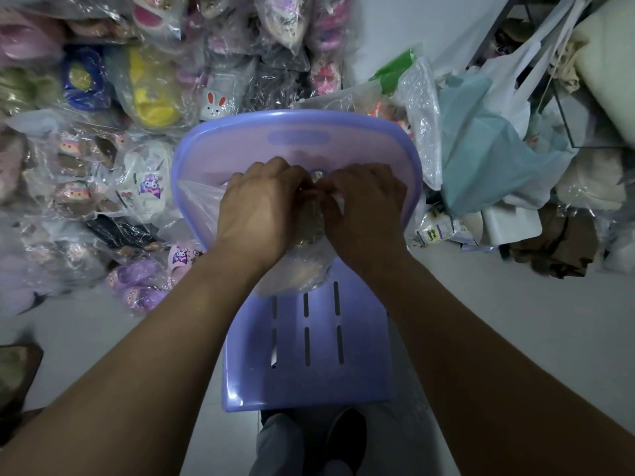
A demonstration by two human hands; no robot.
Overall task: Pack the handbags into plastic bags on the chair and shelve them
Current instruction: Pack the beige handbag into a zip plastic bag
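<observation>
A lilac plastic chair (305, 341) stands in front of me, its backrest on the far side. On its seat lies a clear plastic bag (302, 266) with a small pale handbag (311, 221) inside, mostly hidden under my hands. My left hand (261, 207) and my right hand (364, 207) press side by side on the bag's upper end, fingers curled and pinching the plastic near the backrest. A loose flap of the bag (199, 197) sticks out to the left of my left hand.
Heaps of goods wrapped in clear plastic (137, 97) cover the floor and wall on the left and behind the chair. On the right are teal plastic bags (488, 146), white bags, brown cloth (556, 242) and a metal rack (515, 25). My legs (309, 441) are below the seat.
</observation>
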